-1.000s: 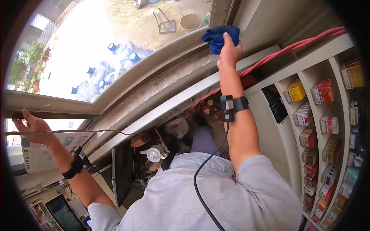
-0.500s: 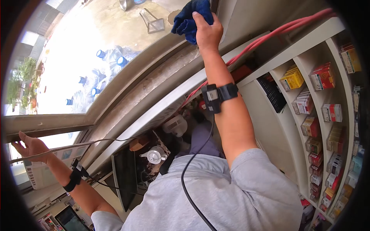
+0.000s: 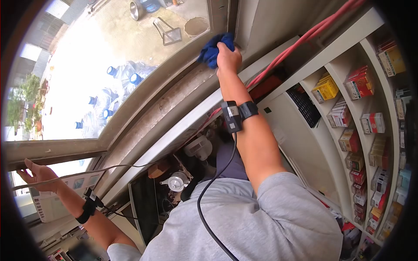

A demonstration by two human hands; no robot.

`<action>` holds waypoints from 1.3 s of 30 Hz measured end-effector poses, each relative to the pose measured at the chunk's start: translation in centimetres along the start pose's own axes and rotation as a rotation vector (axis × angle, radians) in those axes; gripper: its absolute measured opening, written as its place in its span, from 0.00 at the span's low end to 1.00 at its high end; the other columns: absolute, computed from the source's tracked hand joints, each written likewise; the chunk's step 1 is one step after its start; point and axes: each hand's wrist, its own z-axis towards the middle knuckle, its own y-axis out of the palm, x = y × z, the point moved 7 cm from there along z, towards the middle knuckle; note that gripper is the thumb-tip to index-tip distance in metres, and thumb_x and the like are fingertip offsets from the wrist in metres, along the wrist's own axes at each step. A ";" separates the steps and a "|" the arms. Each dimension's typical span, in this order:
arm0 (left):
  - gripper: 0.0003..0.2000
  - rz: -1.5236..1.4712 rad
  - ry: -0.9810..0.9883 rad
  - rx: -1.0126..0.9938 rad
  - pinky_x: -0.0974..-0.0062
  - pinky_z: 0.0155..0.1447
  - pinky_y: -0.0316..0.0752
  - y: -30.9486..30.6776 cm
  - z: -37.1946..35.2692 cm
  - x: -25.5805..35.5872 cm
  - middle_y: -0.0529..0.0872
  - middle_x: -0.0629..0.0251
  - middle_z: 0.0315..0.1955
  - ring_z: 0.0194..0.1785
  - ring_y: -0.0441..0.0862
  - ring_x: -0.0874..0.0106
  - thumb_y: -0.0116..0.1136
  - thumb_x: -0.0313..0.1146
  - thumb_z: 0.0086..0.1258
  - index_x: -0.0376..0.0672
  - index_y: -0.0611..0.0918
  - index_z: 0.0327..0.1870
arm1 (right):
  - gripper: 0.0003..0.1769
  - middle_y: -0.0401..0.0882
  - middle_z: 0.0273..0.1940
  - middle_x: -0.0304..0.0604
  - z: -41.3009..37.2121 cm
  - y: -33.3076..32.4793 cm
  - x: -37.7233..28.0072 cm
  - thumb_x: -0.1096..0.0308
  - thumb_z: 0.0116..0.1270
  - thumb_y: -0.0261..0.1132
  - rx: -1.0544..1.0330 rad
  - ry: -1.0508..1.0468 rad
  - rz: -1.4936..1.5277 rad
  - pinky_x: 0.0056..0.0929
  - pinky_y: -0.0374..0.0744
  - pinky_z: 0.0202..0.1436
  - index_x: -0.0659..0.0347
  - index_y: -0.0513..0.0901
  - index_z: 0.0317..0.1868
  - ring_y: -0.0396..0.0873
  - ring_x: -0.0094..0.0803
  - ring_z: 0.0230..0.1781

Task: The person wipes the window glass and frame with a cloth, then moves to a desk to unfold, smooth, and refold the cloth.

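Observation:
My right hand (image 3: 228,57) is closed around a crumpled dark blue cloth (image 3: 210,51). The cloth lies against the lower corner of the window frame (image 3: 174,69), where it meets the sill (image 3: 146,104). At the far left, my left hand (image 3: 41,176) is raised with its fingers apart and holds nothing. Its fingertips are right at the underside of the upright window post (image 3: 56,150). A thin grey cable (image 3: 117,165) passes across that hand in this view. Each forearm wears a black strap with a small device.
Shelves of small boxes (image 3: 359,82) stand at the right. Red cables (image 3: 300,43) run along the wall past my right arm. Beneath the sill are a white fan-like appliance (image 3: 198,147) and a dark screen (image 3: 144,204). Bottles with blue caps (image 3: 126,74) lie outside the window.
My right hand has moved the blue cloth down from the window pane's edge to the frame's lower corner. My left hand stays by the post; the view has shifted slightly.

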 end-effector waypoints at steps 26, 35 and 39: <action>0.32 -0.281 0.019 0.123 0.67 0.63 0.82 -1.2 -1.1 2.9 0.82 0.46 0.65 0.63 0.84 0.60 0.69 0.46 0.79 0.34 0.76 0.76 | 0.19 0.78 0.49 0.52 -22.4 8.5 -12.1 0.74 0.62 0.75 -0.475 -0.841 -0.107 0.43 0.81 0.54 0.64 0.79 0.51 0.81 0.50 0.47; 0.24 -0.370 0.151 0.179 0.67 0.64 0.83 -1.4 -1.2 3.0 0.86 0.58 0.67 0.64 0.86 0.61 0.67 0.35 0.80 0.45 0.79 0.75 | 0.21 0.88 0.42 0.41 -33.6 14.3 -30.6 0.68 0.63 0.83 -0.717 -1.288 0.301 0.31 0.84 0.45 0.58 0.84 0.53 0.86 0.31 0.37; 0.26 -0.376 0.206 0.187 0.62 0.80 0.70 -1.4 -1.0 2.6 0.79 0.43 0.73 0.79 0.73 0.51 0.62 0.31 0.81 0.31 0.75 0.76 | 0.11 0.86 0.38 0.43 -40.7 18.2 -35.6 0.76 0.68 0.72 -0.681 -1.654 0.368 0.34 0.85 0.44 0.65 0.86 0.50 0.86 0.36 0.36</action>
